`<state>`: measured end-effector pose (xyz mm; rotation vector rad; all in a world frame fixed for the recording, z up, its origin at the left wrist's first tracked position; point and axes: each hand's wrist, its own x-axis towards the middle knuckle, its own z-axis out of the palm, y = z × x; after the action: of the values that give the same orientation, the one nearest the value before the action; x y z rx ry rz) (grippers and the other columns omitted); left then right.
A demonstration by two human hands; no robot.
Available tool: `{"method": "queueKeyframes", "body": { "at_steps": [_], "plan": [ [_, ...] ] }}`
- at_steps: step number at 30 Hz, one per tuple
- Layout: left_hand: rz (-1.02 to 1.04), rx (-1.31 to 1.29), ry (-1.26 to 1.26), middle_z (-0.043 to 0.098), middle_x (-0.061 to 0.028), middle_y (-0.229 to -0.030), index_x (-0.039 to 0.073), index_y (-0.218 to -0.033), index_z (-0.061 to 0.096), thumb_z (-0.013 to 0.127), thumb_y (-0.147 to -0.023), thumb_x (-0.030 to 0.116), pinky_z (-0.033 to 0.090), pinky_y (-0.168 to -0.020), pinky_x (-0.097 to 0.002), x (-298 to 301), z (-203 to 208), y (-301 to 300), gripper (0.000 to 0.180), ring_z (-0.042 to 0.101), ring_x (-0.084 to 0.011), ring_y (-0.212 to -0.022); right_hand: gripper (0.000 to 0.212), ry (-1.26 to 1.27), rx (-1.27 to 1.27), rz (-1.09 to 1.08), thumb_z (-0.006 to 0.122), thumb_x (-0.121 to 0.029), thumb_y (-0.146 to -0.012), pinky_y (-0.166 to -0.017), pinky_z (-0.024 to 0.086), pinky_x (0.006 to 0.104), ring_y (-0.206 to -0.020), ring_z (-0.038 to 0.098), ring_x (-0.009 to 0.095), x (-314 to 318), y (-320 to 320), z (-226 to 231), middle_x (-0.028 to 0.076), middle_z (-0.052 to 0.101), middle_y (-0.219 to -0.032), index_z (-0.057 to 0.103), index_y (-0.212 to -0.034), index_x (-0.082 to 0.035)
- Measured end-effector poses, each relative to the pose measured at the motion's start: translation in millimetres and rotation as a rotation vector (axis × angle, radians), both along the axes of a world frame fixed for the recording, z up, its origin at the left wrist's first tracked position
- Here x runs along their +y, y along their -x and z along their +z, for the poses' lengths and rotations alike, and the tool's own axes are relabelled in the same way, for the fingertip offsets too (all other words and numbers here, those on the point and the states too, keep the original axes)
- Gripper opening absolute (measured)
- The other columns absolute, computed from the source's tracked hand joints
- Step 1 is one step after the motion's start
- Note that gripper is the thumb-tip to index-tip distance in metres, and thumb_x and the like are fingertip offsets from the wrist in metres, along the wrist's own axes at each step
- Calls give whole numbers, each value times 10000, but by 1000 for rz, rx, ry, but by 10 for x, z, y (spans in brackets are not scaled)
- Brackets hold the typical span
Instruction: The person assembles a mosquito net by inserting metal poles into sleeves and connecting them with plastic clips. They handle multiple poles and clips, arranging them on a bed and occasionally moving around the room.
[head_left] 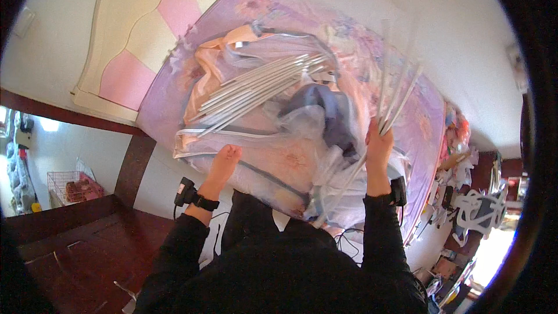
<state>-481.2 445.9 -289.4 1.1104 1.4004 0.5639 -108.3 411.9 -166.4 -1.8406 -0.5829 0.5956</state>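
My right hand (379,146) is closed round a few thin white rods (401,102), which fan upward over the right side of the bed and look blurred. A rod end also slants down below that hand. My left hand (224,166) hovers at the near edge of the bed, its fingers curled in with nothing visible in them. Between the hands and beyond them lies a sheer peach net fabric (296,157) with grey edging. On it rests a bundle of white rods (253,90). A dark blue cloth (331,110) lies crumpled beside the bundle.
The bed has a purple-pink floral sheet (157,119) and a cream and pink headboard (133,52) at the far left. A pink wire cage (72,186) stands at the left. White chair-like frames (479,209) and clutter are at the right. Cables (349,241) hang near my body.
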Motion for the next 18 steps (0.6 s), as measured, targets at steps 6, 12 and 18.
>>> {"method": "queueKeyframes", "body": {
  "at_steps": [6,12,18],
  "plan": [
    [-104,235,-24,621,-50,-809,43,-928,601,589,-906,328,459,-715,-297,1052,-960,1004,286,573,-140,-773,117,-297,436,-90,591,-164,-917,-506,400,255,-567,467,102,1557,544,-870,-9,466,-676,504,-887,-91],
    [-168,266,-142,640,-97,-803,16,-928,587,599,-880,281,472,-693,-314,1920,-1709,913,270,601,-186,-758,129,-28,777,-122,597,-99,-896,-594,500,313,-621,524,175,1861,1481,-2516,30,498,-737,479,-949,-103],
    [-352,410,-241,649,-168,-906,15,-1046,588,648,-812,204,494,-755,-374,2725,-2378,535,306,632,-295,-835,218,62,979,-282,600,-67,-890,-679,543,366,-734,537,190,1948,2207,-3668,45,504,-865,443,-1030,-123]
  ]
}}
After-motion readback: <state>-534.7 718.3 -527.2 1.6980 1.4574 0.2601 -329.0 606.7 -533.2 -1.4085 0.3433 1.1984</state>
